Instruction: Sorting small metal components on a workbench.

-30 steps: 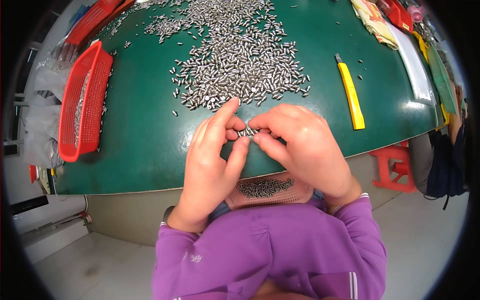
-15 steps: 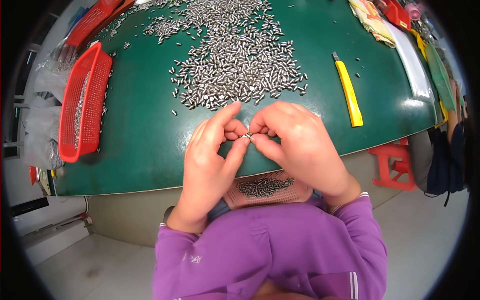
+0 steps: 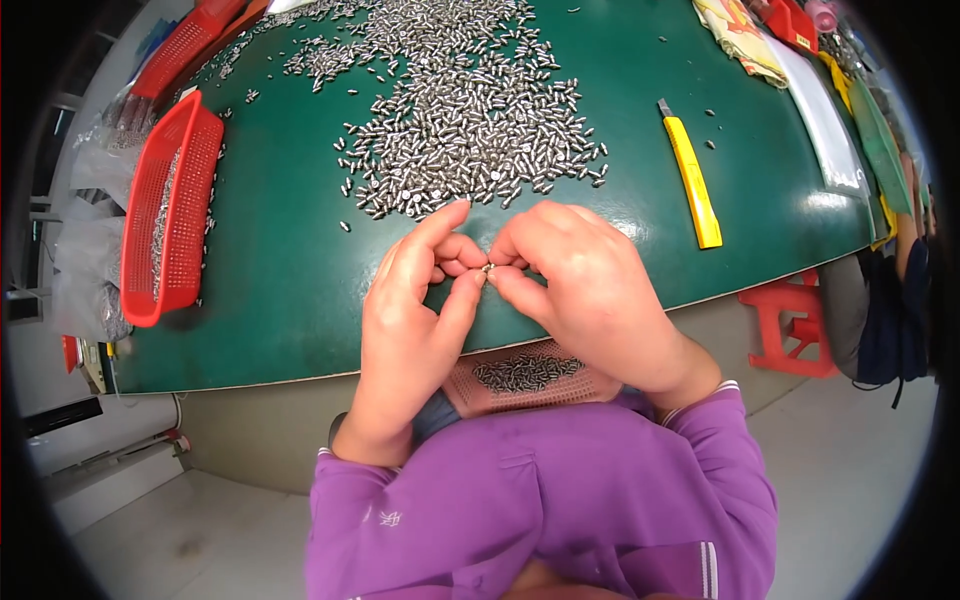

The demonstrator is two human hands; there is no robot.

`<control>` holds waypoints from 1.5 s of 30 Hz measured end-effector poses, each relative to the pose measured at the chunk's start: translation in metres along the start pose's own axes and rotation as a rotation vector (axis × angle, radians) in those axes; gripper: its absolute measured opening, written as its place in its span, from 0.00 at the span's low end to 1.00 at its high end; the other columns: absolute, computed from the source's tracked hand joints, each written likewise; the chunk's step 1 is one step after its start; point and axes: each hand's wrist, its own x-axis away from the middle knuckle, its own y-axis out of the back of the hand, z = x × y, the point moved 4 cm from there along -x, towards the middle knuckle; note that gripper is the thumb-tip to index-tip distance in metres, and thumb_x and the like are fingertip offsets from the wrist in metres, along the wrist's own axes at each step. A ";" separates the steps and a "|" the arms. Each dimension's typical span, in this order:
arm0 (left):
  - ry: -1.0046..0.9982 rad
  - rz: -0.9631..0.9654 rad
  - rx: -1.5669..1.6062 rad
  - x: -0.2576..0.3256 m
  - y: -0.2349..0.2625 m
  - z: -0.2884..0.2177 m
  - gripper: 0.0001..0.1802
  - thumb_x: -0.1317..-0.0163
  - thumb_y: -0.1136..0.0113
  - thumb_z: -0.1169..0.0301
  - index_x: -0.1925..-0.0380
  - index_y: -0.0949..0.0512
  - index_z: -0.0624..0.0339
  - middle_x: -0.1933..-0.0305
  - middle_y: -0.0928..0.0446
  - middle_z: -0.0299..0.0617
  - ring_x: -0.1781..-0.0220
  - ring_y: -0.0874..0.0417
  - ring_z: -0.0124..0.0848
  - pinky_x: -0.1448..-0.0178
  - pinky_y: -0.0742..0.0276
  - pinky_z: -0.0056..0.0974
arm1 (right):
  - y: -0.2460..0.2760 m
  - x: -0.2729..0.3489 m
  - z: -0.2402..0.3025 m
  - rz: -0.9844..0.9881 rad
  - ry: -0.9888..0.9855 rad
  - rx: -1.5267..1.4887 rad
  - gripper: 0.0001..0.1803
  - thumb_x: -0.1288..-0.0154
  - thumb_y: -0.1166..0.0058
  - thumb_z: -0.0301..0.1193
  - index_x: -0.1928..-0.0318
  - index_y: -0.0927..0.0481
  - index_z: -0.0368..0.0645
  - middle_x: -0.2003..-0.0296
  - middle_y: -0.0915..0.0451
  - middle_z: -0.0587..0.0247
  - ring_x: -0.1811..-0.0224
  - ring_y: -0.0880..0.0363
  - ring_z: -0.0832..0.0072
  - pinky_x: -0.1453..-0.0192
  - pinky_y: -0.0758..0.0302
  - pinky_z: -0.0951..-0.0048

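My left hand (image 3: 415, 295) and my right hand (image 3: 570, 270) meet over the near edge of the green table. Thumb and forefinger are pinched on both hands, and the fingertips come together at a small silvery metal part (image 3: 487, 268). Its exact shape is mostly covered by the fingertips. Just beyond my hands spreads a large pile of small metal parts (image 3: 470, 140), shiny and bullet-shaped. Below my wrists, at my lap, sits a pink mesh basket (image 3: 470, 398) holding many dark metal pieces (image 3: 530, 374).
On the green table (image 3: 290, 290), a red plastic basket (image 3: 188, 230) with metal parts stands at the left. A yellow utility knife (image 3: 692, 185) lies to the right, blade pointing away. Clear plastic sheeting (image 3: 815, 120) and cloth (image 3: 740, 40) lie far right; a red stool (image 3: 790, 325) stands below.
Both hands have drawn slightly closer together around the small metal part, the right fingers moving a little left. The view has shifted slightly; the pile and baskets look the same.
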 end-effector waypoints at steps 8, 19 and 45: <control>-0.044 0.021 -0.074 -0.002 -0.001 -0.001 0.30 0.41 0.35 0.86 0.37 0.23 0.62 0.60 0.17 0.32 0.58 0.20 0.20 0.51 0.26 0.29 | 0.003 0.000 0.002 -0.001 0.018 0.037 0.10 0.42 0.36 0.23 0.63 0.25 0.41 0.68 0.25 0.56 0.64 0.24 0.55 0.60 0.26 0.56; -0.091 0.053 -0.116 -0.002 -0.001 -0.004 0.32 0.43 0.35 0.87 0.36 0.25 0.62 0.61 0.17 0.41 0.58 0.17 0.34 0.50 0.19 0.40 | 0.007 0.003 0.004 0.014 -0.015 0.064 0.10 0.43 0.35 0.23 0.62 0.24 0.41 0.67 0.25 0.57 0.63 0.24 0.54 0.58 0.25 0.56; -0.113 0.010 -0.146 -0.003 -0.001 -0.002 0.33 0.40 0.44 0.89 0.33 0.28 0.62 0.57 0.21 0.44 0.56 0.20 0.38 0.52 0.21 0.41 | -0.003 0.003 0.008 0.064 0.079 0.028 0.10 0.41 0.37 0.23 0.60 0.23 0.40 0.64 0.26 0.55 0.61 0.24 0.55 0.57 0.25 0.57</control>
